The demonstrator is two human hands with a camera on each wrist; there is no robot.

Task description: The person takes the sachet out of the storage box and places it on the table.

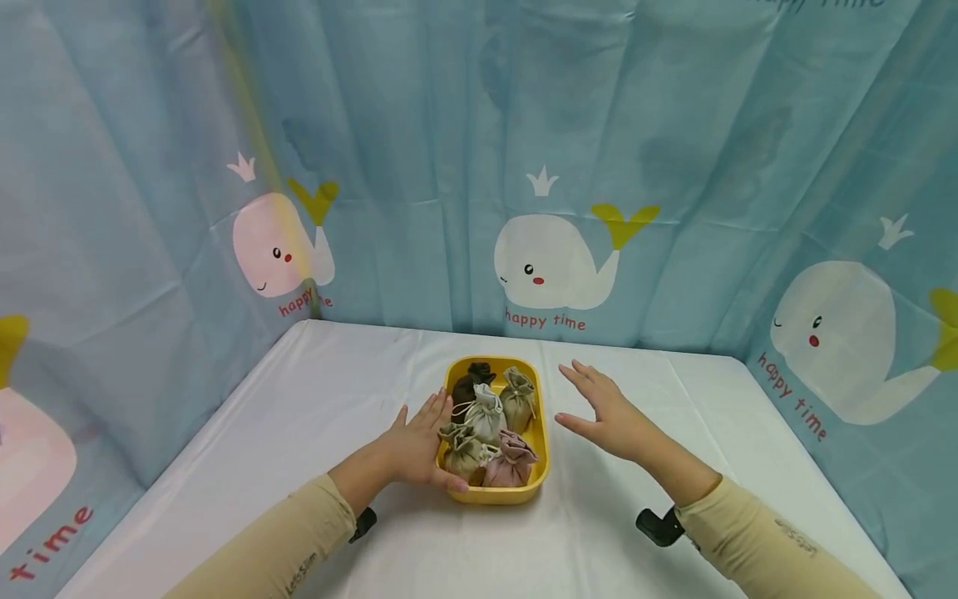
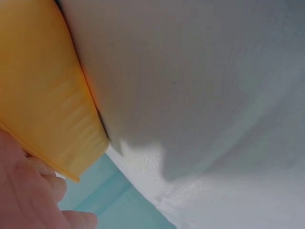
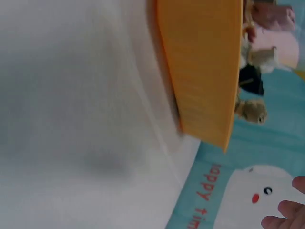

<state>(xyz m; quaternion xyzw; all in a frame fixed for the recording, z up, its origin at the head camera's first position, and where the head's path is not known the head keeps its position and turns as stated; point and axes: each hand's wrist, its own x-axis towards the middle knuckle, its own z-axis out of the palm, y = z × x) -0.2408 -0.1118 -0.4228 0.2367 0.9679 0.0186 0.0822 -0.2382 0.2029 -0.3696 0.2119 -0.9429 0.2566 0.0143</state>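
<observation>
A yellow plastic bin (image 1: 497,497) on the white table holds several small drawstring pouches. Among them are a dark pouch (image 1: 462,398) and a khaki one (image 1: 518,403) at the back, a pale grey pouch (image 1: 485,416) in the middle, an olive one (image 1: 461,456) at front left and a pink one (image 1: 506,467) at front right. My left hand (image 1: 414,452) lies along the bin's left rim, fingers extended and thumb at the front corner. Off to the bin's right, my right hand (image 1: 609,416) hovers with spread fingers, holding nothing. In the right wrist view, pouch tops show above the bin's wall (image 3: 200,62).
White cloth (image 1: 299,416) covers the table on both sides of the bin. Behind and around it hangs a blue curtain (image 1: 389,208) printed with whales. Black wrist straps (image 1: 660,527) show by the sleeves.
</observation>
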